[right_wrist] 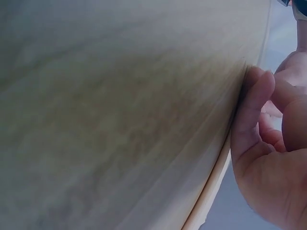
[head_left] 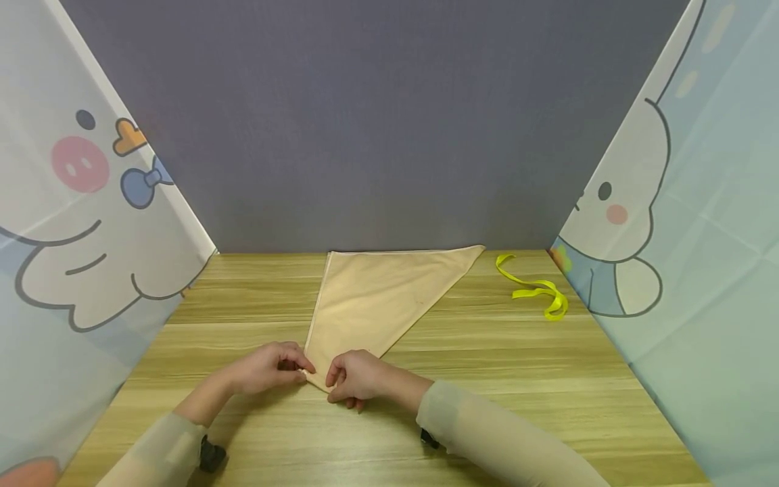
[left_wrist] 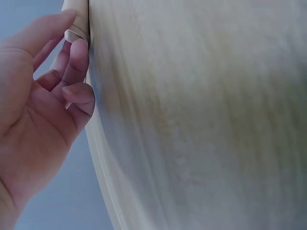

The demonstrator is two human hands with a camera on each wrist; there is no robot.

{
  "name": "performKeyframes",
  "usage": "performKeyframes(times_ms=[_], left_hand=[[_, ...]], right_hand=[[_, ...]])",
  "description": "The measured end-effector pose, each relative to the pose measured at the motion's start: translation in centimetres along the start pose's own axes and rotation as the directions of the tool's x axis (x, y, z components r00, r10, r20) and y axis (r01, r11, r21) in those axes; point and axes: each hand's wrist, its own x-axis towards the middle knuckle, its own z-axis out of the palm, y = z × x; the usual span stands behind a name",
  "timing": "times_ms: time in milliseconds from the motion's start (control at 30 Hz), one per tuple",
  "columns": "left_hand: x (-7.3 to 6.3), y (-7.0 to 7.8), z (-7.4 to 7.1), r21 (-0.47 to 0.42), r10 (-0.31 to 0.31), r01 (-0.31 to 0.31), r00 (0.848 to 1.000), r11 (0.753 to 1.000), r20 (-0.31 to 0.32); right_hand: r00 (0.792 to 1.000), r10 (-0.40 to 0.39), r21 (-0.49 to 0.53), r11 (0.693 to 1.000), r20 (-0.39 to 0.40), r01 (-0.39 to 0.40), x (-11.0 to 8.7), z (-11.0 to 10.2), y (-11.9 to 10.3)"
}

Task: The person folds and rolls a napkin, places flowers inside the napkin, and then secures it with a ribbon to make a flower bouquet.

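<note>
A beige cloth lies on the wooden table, folded to a pointed shape with its far edge along the back wall. Its near corner is turned over into a narrow roll. My left hand pinches the left end of that roll between thumb and fingers; the rolled end shows at the fingertips in the left wrist view. My right hand pinches the roll's right end, thumb on the near side. In the right wrist view the right hand is low against the table, and its fingertips hide the cloth there.
A yellow ribbon lies loosely curled on the table at the right, beyond the cloth. A dark grey panel stands behind the table. Cartoon-printed sheets flank it on both sides.
</note>
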Motion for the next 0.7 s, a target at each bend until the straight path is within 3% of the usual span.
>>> performKeyframes(times_ms=[167, 333, 600, 700], left_hand=[[0.4, 0.0, -0.1, -0.004, -0.015, 0.015, 1.000, 1.000, -0.006], [0.9, 0.1, 0.0, -0.087, -0.108, 0.106, 0.994, 0.991, -0.020], [1.7, 0.7, 0.4, -0.150, -0.263, 0.251, 0.962, 0.956, -0.070], [2.0, 0.8, 0.5, -0.179, -0.287, 0.270, 0.955, 0.946, -0.074]], right_hand=[[1.000, -0.015, -0.030, 0.999, -0.013, 0.014, 0.0, -0.2, 0.1], [0.999, -0.030, -0.070, 0.997, -0.045, 0.027, -0.1, -0.5, 0.2], [0.997, -0.042, -0.059, 0.998, -0.071, 0.038, -0.3, -0.9, 0.2], [0.997, -0.053, -0.029, 0.998, -0.061, 0.052, -0.2, -1.1, 0.4]])
